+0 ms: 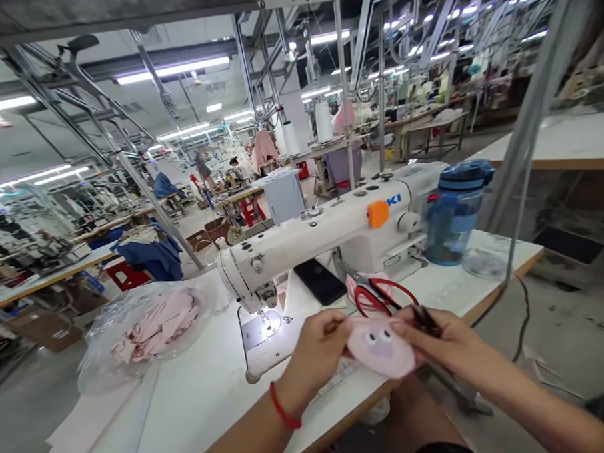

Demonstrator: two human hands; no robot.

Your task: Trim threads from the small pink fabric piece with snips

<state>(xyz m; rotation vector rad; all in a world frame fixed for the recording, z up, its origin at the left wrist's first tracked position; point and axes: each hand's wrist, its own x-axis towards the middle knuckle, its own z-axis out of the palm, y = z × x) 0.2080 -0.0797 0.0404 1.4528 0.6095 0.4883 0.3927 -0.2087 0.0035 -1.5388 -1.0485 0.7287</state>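
Note:
A pink oval fabric piece (381,348) with two eye shapes and a mauve patch is stretched between both hands near the table's front edge. My left hand (321,346), a red band on its wrist, pinches the piece's left edge. On the other side, my right hand (434,337) pinches the upper right edge; a dark object (426,320), too blurred to name, is also at its fingers. Red-handled scissors (380,296) lie just behind the hands. The white sewing machine (302,236) stands beyond, its lamp lighting the needle plate (261,330).
A black phone (320,281) lies under the machine's arm. At the right stands a blue water bottle (455,213). A clear plastic bag with pink fabric (159,324) and flat pink pieces (97,419) are on the left of the white table (199,398).

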